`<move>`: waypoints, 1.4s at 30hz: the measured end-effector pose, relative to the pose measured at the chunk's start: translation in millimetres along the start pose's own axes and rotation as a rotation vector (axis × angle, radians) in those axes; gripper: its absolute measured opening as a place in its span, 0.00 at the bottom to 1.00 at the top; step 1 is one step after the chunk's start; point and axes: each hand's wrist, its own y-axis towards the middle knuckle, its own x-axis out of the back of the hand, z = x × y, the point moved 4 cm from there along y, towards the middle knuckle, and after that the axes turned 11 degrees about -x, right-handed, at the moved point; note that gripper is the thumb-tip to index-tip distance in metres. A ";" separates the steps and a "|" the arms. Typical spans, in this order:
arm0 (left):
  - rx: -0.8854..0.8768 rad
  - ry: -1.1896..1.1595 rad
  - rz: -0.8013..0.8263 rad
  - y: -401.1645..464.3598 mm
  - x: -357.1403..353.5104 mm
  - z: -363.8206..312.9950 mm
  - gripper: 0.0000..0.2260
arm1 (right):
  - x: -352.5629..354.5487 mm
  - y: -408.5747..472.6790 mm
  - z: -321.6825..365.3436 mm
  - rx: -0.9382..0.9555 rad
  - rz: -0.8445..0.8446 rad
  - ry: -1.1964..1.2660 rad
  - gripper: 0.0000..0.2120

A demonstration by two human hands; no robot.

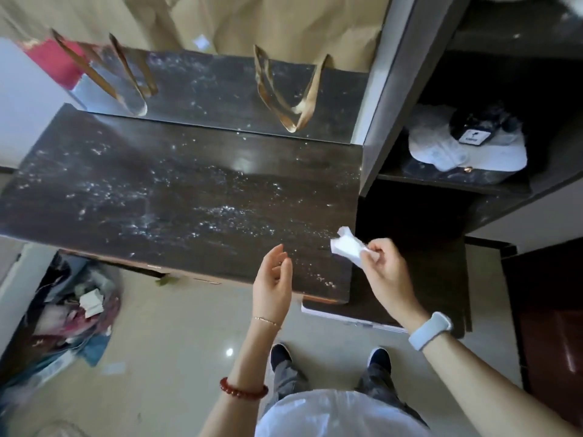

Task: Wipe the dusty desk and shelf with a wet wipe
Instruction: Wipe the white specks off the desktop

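One dark worktop [176, 197] speckled with white dust fills the middle. One white wet wipe [348, 247] hangs over its near right corner, pinched by the fingers of the right hand [383, 266]. The left hand [273, 283] hovers just left of it, fingers loosely apart, holding nothing. Two shelf [454, 181] levels show at right; one holds a white cap [441, 151]. Its dark tag is too small to read. One heap of clutter [63, 313] on the floor at near left is hard to make out.
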 end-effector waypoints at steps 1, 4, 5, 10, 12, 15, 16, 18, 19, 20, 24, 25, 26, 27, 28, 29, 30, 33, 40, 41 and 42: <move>-0.010 0.061 0.029 7.6 12.5 0.3 0.14 | -1.2 3.0 8.6 0.024 -0.085 -0.031 0.03; -0.056 0.240 0.106 29.2 39.9 -0.2 0.15 | -4.7 9.7 33.2 0.141 -0.275 -0.136 0.11; -0.086 0.296 0.124 38.4 46.3 -1.3 0.15 | -8.6 12.3 39.6 0.180 -0.303 -0.192 0.14; -0.224 0.549 0.219 87.8 52.7 -10.5 0.14 | -57.3 26.3 17.3 0.111 0.133 -0.674 0.15; -0.268 0.638 0.251 105.3 49.6 -11.6 0.14 | -70.8 24.7 3.3 0.101 0.131 -0.704 0.15; -0.292 0.767 0.295 134.7 42.7 -11.9 0.16 | -82.5 34.6 -5.4 0.030 -0.105 -0.666 0.24; -0.292 0.811 0.314 143.7 40.8 -11.5 0.17 | -89.7 38.5 -6.1 0.003 -0.159 -0.697 0.26; -0.294 0.912 0.352 167.0 35.6 -10.4 0.19 | -105.8 53.0 -2.3 -0.045 -0.212 -0.738 0.27; -0.290 0.965 0.373 177.9 33.6 -9.2 0.20 | -113.6 61.5 -2.3 -0.050 -0.233 -0.749 0.27; -0.290 1.009 0.390 190.0 31.4 -7.6 0.22 | -118.8 72.6 -0.3 -0.040 -0.259 -0.761 0.27; -0.306 1.124 0.452 234.1 26.6 -1.6 0.26 | -121.7 116.8 10.4 -0.028 -0.298 -0.781 0.26; -0.302 1.134 0.458 243.5 26.6 0.4 0.26 | -120.3 126.4 12.1 -0.010 -0.300 -0.796 0.26; -0.292 1.137 0.467 251.4 26.7 2.6 0.27 | -118.9 135.0 13.6 0.009 -0.291 -0.807 0.26; -0.283 1.138 0.476 257.4 27.5 4.2 0.28 | -117.0 143.3 14.7 0.029 -0.294 -0.814 0.26; -0.280 1.134 0.482 263.9 27.9 6.0 0.29 | -114.5 154.0 17.0 0.048 -0.302 -0.820 0.25; -0.284 1.135 0.488 268.4 28.5 7.1 0.29 | -111.2 165.2 20.1 0.059 -0.321 -0.820 0.25; -0.293 1.137 0.493 271.8 30.1 7.5 0.29 | -107.5 175.7 24.4 0.052 -0.351 -0.807 0.24; -0.327 1.109 0.490 277.9 37.3 6.1 0.26 | -95.5 197.8 37.3 0.010 -0.432 -0.728 0.22; -0.375 1.100 0.575 283.0 46.5 8.4 0.26 | -110.7 168.9 25.4 -0.072 -0.545 -0.601 0.23; -0.385 1.096 0.581 283.6 47.4 8.2 0.26 | -111.0 169.6 28.1 -0.075 -0.585 -0.569 0.21; -0.397 1.099 0.587 283.8 48.5 7.6 0.26 | -111.0 172.2 31.2 -0.085 -0.627 -0.545 0.19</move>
